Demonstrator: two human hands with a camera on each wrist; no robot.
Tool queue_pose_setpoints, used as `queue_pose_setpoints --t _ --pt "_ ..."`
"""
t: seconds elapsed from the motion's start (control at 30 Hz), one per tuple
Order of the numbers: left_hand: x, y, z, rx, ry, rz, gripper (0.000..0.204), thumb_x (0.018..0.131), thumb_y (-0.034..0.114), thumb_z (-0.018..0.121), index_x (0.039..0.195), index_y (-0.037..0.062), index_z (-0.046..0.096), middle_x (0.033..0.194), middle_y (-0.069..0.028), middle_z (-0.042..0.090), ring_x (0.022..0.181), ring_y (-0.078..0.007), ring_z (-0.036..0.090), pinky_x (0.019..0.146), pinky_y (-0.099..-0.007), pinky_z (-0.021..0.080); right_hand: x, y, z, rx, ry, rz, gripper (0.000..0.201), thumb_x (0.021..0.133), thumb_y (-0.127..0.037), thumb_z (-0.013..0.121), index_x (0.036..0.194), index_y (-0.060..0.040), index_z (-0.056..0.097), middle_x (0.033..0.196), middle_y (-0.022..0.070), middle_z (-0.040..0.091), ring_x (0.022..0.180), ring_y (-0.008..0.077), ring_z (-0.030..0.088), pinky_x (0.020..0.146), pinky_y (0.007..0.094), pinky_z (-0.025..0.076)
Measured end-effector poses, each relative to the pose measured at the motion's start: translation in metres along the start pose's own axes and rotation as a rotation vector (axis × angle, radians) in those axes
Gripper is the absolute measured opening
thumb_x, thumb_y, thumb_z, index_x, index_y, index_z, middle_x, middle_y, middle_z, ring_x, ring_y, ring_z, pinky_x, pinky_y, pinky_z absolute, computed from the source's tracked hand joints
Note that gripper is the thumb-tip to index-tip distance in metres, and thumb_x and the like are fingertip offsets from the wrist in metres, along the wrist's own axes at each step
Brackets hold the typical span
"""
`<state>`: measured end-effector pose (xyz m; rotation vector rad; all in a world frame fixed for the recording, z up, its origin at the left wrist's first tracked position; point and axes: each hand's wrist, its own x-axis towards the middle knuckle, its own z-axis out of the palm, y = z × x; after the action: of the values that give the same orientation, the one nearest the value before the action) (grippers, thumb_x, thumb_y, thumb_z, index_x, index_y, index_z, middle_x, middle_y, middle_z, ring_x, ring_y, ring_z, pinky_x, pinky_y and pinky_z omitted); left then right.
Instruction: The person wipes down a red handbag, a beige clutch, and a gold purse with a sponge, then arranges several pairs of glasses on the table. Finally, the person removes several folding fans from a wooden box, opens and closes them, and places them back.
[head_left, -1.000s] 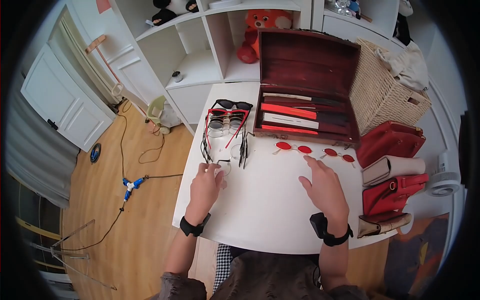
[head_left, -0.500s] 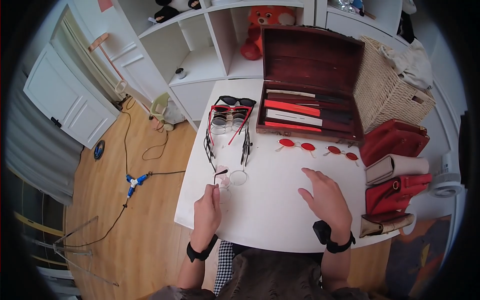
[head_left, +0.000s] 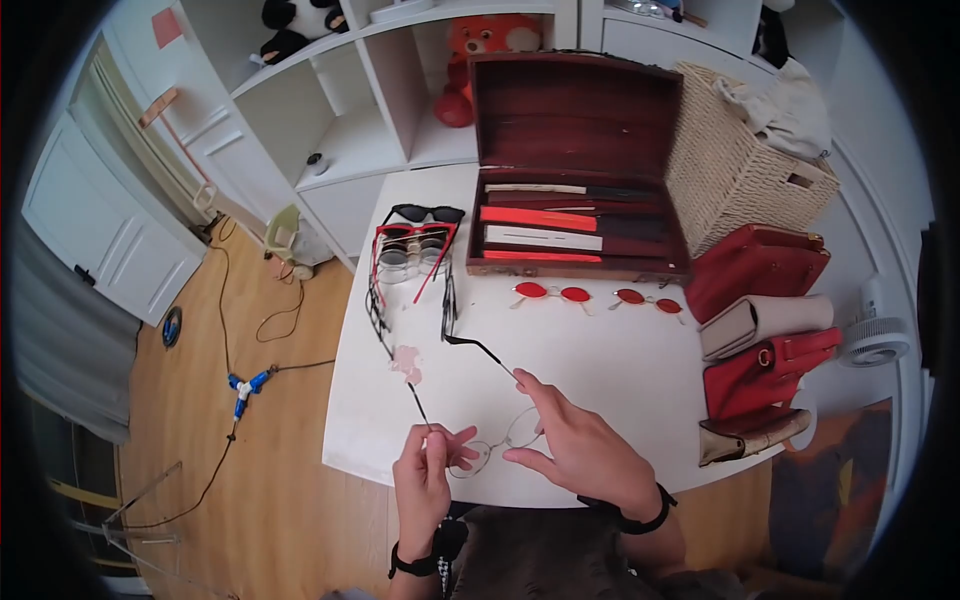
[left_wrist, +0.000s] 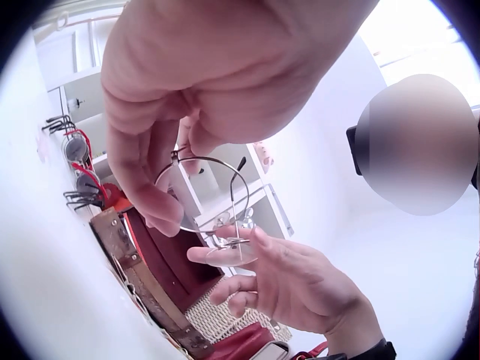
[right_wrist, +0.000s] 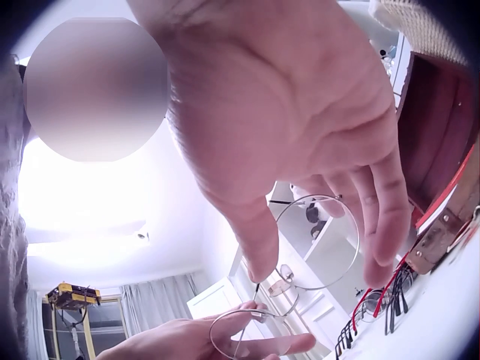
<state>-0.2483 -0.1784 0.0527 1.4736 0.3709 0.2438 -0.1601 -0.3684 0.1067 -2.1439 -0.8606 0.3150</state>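
Observation:
Wire-rimmed round glasses (head_left: 497, 446) with clear lenses and dark temple tips are held over the table's front part, temples pointing away from the person. My left hand (head_left: 424, 475) pinches them near the hinge of the left temple. Close by the other lens, my right hand (head_left: 590, 450) has its fingers extended, a fingertip right at the right temple. In the right wrist view, the thumb and fingers of the right hand (right_wrist: 292, 127) stand apart on either side of the rim. The left hand (left_wrist: 202, 82) overlaps part of the rim in the left wrist view.
Several glasses (head_left: 433, 213) lie in a row at the table's left. Two red-lensed pairs (head_left: 553, 292) sit before an open dark-red case (head_left: 580, 271) holding flat red, white and dark pieces. Handbags (head_left: 765, 285) line the right edge, a wicker basket (head_left: 740, 170) behind.
The left hand has lifted the wire-rimmed glasses off the table and brought them toward the person. The right hand has moved left and nearer, up to the glasses' right side.

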Motion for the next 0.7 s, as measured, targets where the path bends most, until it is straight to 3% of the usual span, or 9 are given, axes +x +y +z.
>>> queue_pose_setpoints --t 0.13,0.17,0.3,0.4,0.47,0.53,0.6,0.63,0.7 --pt "0.004 0.006 0.017 0.063 -0.073 -0.101 0.036 0.106 0.028 0.042 0.116 -0.0021 0.059 0.095 -0.0170 0.072 0.072 -0.0125 0.066 0.062 -0.0238 0.050 -0.011 0.005 -0.007 -0.048 0.079 0.040 0.082 0.081 -0.035 0.077 0.143 -0.0012 0.037 0.117 0.0189 0.059 0.080 0.0286 0.062 0.075 0.0366 0.053" --pt "0.006 0.005 0.018 0.074 -0.099 -0.117 0.039 0.105 0.029 0.044 0.128 0.0013 0.058 0.093 -0.0146 0.073 0.070 -0.0104 0.064 0.061 -0.0227 0.049 -0.014 0.007 -0.009 -0.040 0.097 0.059 0.080 0.079 -0.036 0.078 0.141 -0.0014 0.040 0.112 0.0179 0.061 0.080 0.0283 0.062 0.073 0.0365 0.053" --pt "0.010 0.010 0.023 0.112 -0.171 -0.141 0.038 0.105 0.028 0.047 0.130 0.0023 0.059 0.093 -0.0120 0.074 0.066 -0.0086 0.061 0.060 -0.0221 0.048 -0.023 0.015 -0.018 -0.086 0.096 0.039 0.065 0.084 -0.037 0.072 0.131 0.0005 0.049 0.098 0.0196 0.061 0.085 0.0351 0.063 0.073 0.0402 0.052" --pt "0.010 0.010 0.022 0.216 -0.282 -0.132 0.036 0.103 0.026 0.050 0.129 0.0031 0.061 0.093 -0.0092 0.074 0.063 -0.0073 0.058 0.059 -0.0217 0.048 -0.027 0.022 -0.013 -0.019 0.073 0.054 0.056 0.085 -0.037 0.071 0.125 -0.0020 0.056 0.097 0.0167 0.062 0.080 0.0331 0.064 0.072 0.0391 0.052" --pt "0.011 0.005 0.022 0.268 -0.400 -0.167 0.033 0.102 0.023 0.052 0.127 0.0036 0.063 0.092 -0.0078 0.074 0.064 -0.0065 0.058 0.060 -0.0216 0.049 -0.028 0.025 -0.010 0.011 0.103 0.025 0.045 0.082 -0.030 0.075 0.120 -0.0076 0.064 0.093 0.0117 0.064 0.069 0.0267 0.064 0.067 0.0346 0.052" --pt "0.010 0.009 0.018 0.266 -0.447 -0.222 0.035 0.102 0.020 0.053 0.132 0.0031 0.059 0.094 -0.0089 0.074 0.069 -0.0080 0.061 0.064 -0.0224 0.050 -0.030 0.026 -0.012 0.011 0.083 0.031 0.040 0.082 -0.029 0.075 0.115 -0.0073 0.066 0.090 0.0108 0.064 0.068 0.0250 0.065 0.066 0.0334 0.052" --pt "0.010 0.010 0.013 0.056 -0.440 -0.333 0.044 0.100 0.019 0.057 0.140 0.0026 0.050 0.113 -0.0138 0.070 0.081 -0.0116 0.065 0.071 -0.0234 0.051 -0.030 0.027 -0.017 0.010 0.063 0.034 0.035 0.083 -0.027 0.075 0.110 -0.0069 0.068 0.088 0.0100 0.064 0.067 0.0234 0.065 0.064 0.0322 0.052" --pt "0.008 0.011 0.011 0.055 -0.434 -0.336 0.044 0.100 0.019 0.057 0.140 0.0026 0.050 0.113 -0.0138 0.070 0.081 -0.0116 0.065 0.071 -0.0234 0.051 -0.030 0.027 -0.021 -0.008 0.042 0.036 0.033 0.082 -0.027 0.076 0.107 -0.0065 0.069 0.086 0.0093 0.064 0.067 0.0219 0.065 0.063 0.0307 0.051" --pt "0.006 0.012 0.007 -0.192 -0.494 -0.068 0.057 0.096 0.017 0.063 0.146 0.0028 0.040 0.135 -0.0184 0.057 0.093 -0.0160 0.066 0.079 -0.0260 0.052 -0.031 0.027 -0.024 -0.025 0.017 0.039 0.031 0.082 -0.027 0.076 0.104 -0.0061 0.070 0.085 0.0087 0.064 0.067 0.0203 0.066 0.061 0.0293 0.051"
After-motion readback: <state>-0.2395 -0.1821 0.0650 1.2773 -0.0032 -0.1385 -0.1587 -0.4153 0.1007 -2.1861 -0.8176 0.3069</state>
